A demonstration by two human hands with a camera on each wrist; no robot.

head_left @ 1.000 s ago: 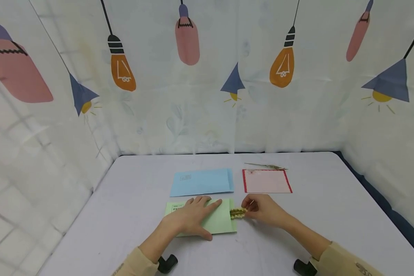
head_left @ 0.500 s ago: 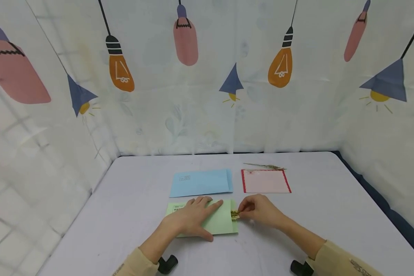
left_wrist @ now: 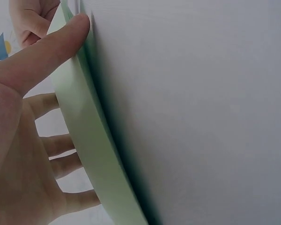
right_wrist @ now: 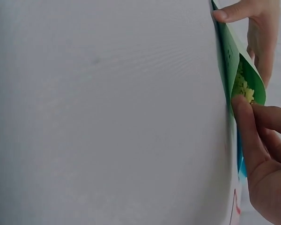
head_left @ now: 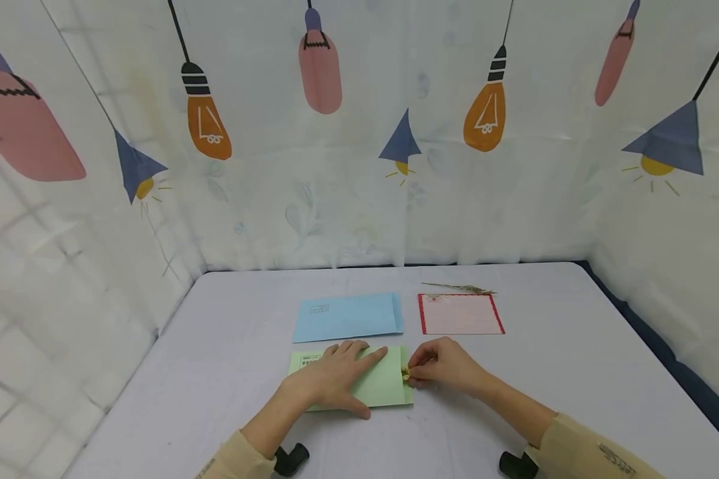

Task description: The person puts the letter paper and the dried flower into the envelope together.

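Left hand (head_left: 335,379) spread over the green envelope (head_left: 391,382), thumb at its near edge. Right hand (head_left: 446,366) at that envelope's right-end mouth, thumb and forefinger pinching the yellow flower sprig (right_wrist: 246,91); fingertips cover most of the contact, so can't tell how firm. Sprig sits in the mouth, yellow blooms showing inside. Likely trouble: pushing hard could crumble blooms or catch them on the paper edge; left hand bearing down too much could flatten the pocket and jam the sprig, too lightly and the envelope may slip leftward. Just beyond the green envelope: blue envelope (head_left: 344,319). Beyond and right of it: red-edged pink card (head_left: 463,316), then thin dried stalk (head_left: 472,289). Farthest past it: lamp-print curtain (head_left: 335,213).
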